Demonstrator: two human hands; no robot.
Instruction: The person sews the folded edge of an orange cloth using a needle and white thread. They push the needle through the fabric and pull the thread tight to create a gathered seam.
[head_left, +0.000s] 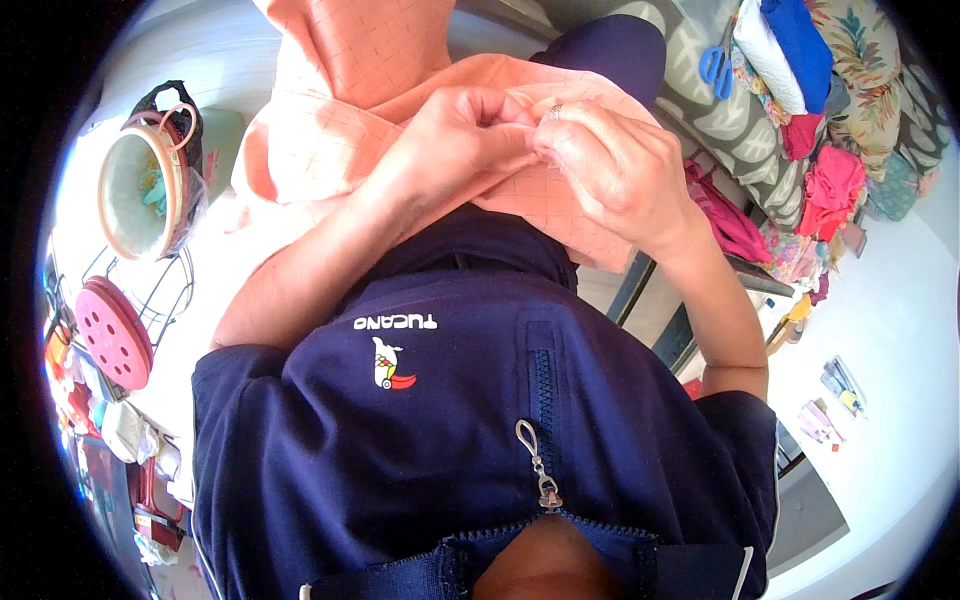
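Observation:
A peach-coloured cloth (360, 60) with a fine line pattern lies in folds over my lap. My left hand (472, 135) pinches the cloth between thumb and fingers. Close against it, my right hand (607, 157), with a ring on one finger, is closed with its fingertips at the same spot on the cloth. Fingertips of both hands nearly touch. Whether a needle or thread is between them is too small to tell.
A round tub (142, 195) stands at left beside a black plastic bag (180, 97). Below it is a pink perforated disc (114, 334) on a wire rack. Blue-handled scissors (716, 71) lie on a leaf-patterned cushion (720, 127) at upper right, near folded cloths (799, 56).

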